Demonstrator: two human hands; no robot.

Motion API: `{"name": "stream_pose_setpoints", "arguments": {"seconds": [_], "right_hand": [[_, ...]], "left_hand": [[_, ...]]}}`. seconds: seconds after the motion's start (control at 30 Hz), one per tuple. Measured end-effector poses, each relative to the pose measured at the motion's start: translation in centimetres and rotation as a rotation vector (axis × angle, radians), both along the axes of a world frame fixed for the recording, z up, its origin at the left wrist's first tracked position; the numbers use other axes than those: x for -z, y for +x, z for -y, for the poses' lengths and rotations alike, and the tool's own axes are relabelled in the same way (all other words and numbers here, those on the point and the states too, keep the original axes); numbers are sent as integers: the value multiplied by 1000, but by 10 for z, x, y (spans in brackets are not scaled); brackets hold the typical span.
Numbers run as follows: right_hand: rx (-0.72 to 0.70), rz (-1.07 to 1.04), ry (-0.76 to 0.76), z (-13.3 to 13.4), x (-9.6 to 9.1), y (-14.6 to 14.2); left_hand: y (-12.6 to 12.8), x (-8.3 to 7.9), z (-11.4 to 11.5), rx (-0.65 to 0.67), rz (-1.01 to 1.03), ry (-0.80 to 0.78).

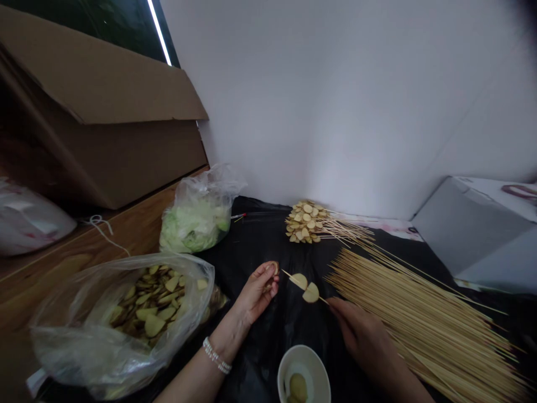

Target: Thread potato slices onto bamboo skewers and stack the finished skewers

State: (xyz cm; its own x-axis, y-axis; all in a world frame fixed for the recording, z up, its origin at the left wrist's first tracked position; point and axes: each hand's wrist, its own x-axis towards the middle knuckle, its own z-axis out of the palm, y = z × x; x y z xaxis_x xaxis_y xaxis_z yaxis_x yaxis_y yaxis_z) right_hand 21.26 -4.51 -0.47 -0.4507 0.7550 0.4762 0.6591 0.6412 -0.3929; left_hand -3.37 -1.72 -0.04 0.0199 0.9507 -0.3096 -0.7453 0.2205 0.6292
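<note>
1. Pinching a pale slice (276, 268) between thumb and fingers, the left hand (258, 292) is just beside the tip of a skewer (323, 300), apart from it.
2. The right hand (366, 334) is closed around that skewer, which tilts up toward the left hand; the two hands are apart.
3. Two threaded slices (311, 293) sit on the skewer between the hands.
4. Below them, a white bowl (309, 362) holds more slices.
5. Left of the left hand, an open plastic bag (71, 350) contains many slices; behind it stands a bag of pale green pieces (193, 225).
6. Loose skewers (419, 313) lie beside the right hand.
7. Near the white wall (335, 101), a bundle of filled skewers (306, 221) rests on black sheeting (255, 238).
</note>
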Motion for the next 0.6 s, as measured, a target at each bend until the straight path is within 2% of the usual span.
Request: {"name": "stream_pose_setpoints", "arguments": {"seconds": [0.6], "right_hand": [[5, 17, -17, 1, 0, -2]], "left_hand": [[0, -3, 0, -3, -36, -48]]}}
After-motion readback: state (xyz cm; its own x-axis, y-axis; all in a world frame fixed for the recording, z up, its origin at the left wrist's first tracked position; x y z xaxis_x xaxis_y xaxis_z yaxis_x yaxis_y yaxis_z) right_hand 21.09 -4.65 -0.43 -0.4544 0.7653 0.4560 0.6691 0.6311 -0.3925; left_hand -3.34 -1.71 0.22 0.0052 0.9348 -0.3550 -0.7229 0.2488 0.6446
